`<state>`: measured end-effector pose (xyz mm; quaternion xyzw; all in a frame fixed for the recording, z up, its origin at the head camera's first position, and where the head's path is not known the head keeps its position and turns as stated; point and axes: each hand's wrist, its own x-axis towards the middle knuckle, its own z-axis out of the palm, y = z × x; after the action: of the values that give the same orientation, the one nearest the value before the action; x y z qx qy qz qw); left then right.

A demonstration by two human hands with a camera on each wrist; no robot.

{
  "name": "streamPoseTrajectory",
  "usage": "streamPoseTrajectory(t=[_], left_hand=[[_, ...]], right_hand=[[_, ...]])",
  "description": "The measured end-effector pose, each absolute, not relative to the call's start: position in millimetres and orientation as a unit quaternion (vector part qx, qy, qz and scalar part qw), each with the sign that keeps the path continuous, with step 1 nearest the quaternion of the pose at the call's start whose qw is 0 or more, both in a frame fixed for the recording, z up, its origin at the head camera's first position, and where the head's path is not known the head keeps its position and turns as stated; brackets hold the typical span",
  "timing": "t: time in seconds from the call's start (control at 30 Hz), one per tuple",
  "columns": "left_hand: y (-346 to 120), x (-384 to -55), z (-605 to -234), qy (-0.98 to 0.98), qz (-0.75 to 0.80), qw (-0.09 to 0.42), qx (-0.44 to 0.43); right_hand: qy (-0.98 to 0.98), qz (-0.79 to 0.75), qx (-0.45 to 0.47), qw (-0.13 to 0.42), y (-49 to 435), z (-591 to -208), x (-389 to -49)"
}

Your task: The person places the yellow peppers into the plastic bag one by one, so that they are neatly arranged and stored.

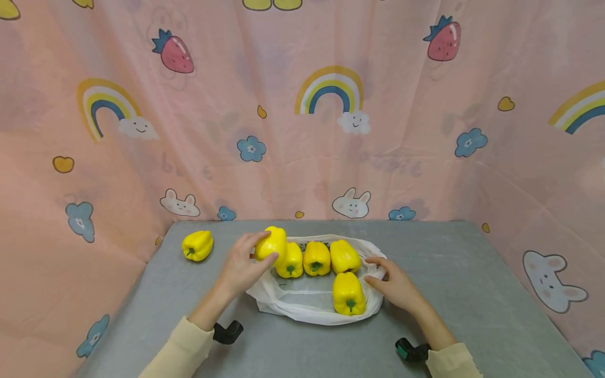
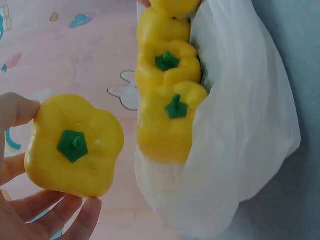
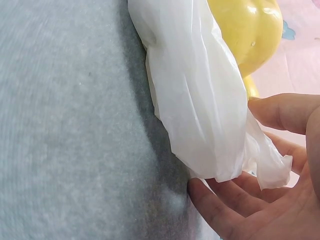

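Note:
My left hand [image 1: 242,262] grips a yellow bell pepper [image 1: 271,244] between thumb and fingers, at the left rim of a white plastic bag [image 1: 307,315]. Its green stem [image 2: 73,146] faces the left wrist camera. Inside the open-mouthed bag, three yellow bell peppers [image 1: 317,258] stand in a row at the back. Another yellow bell pepper [image 1: 348,294] sits at the front right of the bag. At the bag's right side is my right hand [image 1: 397,283], its thumb and fingers spread around the loose plastic rim [image 3: 272,165] without a visible firm pinch.
One more yellow bell pepper [image 1: 197,245] lies on the grey table [image 1: 472,294] at the back left, outside the bag. A pink patterned cloth [image 1: 283,184] hangs behind the table and along both sides. Black devices [image 1: 228,333] are worn at both wrists.

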<state>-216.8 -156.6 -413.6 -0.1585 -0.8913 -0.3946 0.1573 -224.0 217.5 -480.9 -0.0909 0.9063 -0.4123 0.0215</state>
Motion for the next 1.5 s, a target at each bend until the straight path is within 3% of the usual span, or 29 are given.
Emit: streamPoseTrajectory(t=[0.97, 1.5], left_hand=[[-117, -195, -443, -0.891, -0.400, 0.098, -0.189], [-105, -187, -456, -0.894, -0.404, 0.039, -0.192]], right_hand=[[0.909, -0.408, -0.086, 0.018, 218, -482, -225], [0.908, -0.409, -0.083, 0.023, 218, -480, -224]])
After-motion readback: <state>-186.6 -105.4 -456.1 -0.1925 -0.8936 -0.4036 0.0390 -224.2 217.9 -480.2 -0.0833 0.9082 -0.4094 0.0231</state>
